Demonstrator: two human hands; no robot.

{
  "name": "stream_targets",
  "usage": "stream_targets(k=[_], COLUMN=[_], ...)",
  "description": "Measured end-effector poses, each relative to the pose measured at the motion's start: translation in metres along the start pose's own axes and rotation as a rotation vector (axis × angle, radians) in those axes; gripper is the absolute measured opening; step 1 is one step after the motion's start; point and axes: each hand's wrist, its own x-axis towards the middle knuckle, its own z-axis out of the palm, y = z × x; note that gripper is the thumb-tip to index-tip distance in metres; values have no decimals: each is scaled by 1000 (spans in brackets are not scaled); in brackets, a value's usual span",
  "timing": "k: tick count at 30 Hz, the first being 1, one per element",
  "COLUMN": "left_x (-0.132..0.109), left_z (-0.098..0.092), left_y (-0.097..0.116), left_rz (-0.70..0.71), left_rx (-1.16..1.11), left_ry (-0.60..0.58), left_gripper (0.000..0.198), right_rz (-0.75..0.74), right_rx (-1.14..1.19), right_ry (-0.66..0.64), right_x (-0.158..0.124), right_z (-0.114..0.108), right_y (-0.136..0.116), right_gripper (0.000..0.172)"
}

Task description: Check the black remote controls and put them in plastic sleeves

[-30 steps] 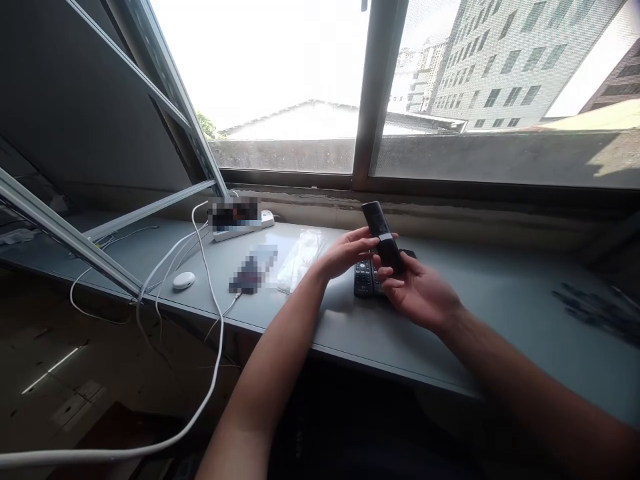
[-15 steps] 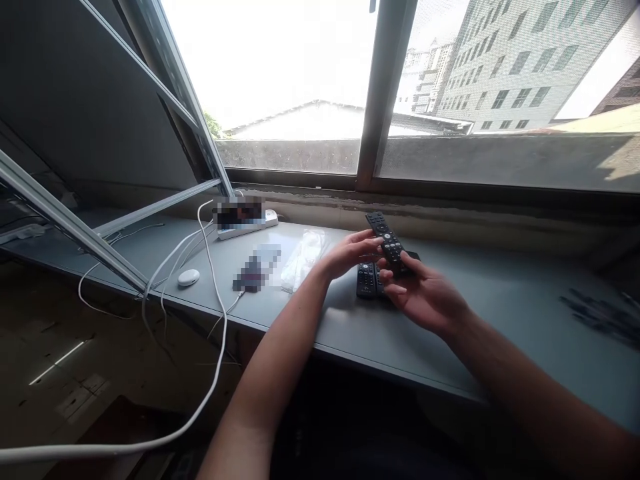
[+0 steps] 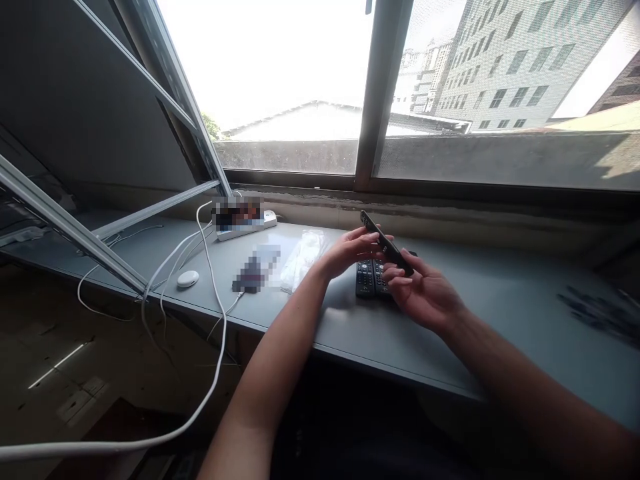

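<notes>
A black remote control [image 3: 390, 251] is held tilted above the table, turned so that its side edge shows. My right hand [image 3: 425, 293] grips its lower end between thumb and fingers. At its upper half, my left hand [image 3: 350, 253] has its thumb and fingers closed about the remote. Beneath the hands, more black remote controls [image 3: 365, 280] lie side by side on the grey table [image 3: 350, 327], partly hidden by my right hand.
Clear plastic bags [image 3: 303, 260] lie left of my left hand. Farther left are a blurred-out phone-like item [image 3: 255, 270], a white round case [image 3: 189, 279], a white power strip [image 3: 245, 230] and loose cables [image 3: 223, 313]. A dark pile [image 3: 600, 313] sits at the right, below the window.
The held remote control has been rolled from showing its button face to showing its side edge. Both hands stay in nearly the same place.
</notes>
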Motion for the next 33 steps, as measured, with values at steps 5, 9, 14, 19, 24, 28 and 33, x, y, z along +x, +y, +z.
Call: stream_targets(k=[5, 9, 14, 19, 24, 28, 33], left_x=[0, 1, 0, -2, -1, 0, 0], left_z=[-2, -4, -3, 0, 0, -1, -1], left_y=[0, -3, -2, 2, 3, 3, 0], left_rz=[19, 63, 38, 18, 35, 33, 34], left_rx=[24, 36, 31, 9, 41, 23, 37], left_ry=[18, -4, 10, 54, -17, -31, -46], left_gripper=[62, 58, 60, 67, 56, 52, 58], right_rz=[-4, 110, 131, 50, 12, 38, 126], right_rx=[-84, -62, 0, -80, -183, -162, -93], right_ry=[74, 58, 10, 53, 47, 37, -23], right_x=[1, 3, 2, 2, 5, 5, 0], right_z=[1, -3, -3, -2, -6, -7, -4], right_y=[1, -1, -3, 0, 2, -2, -3], right_gripper=[33, 45, 42, 28, 29, 33, 40])
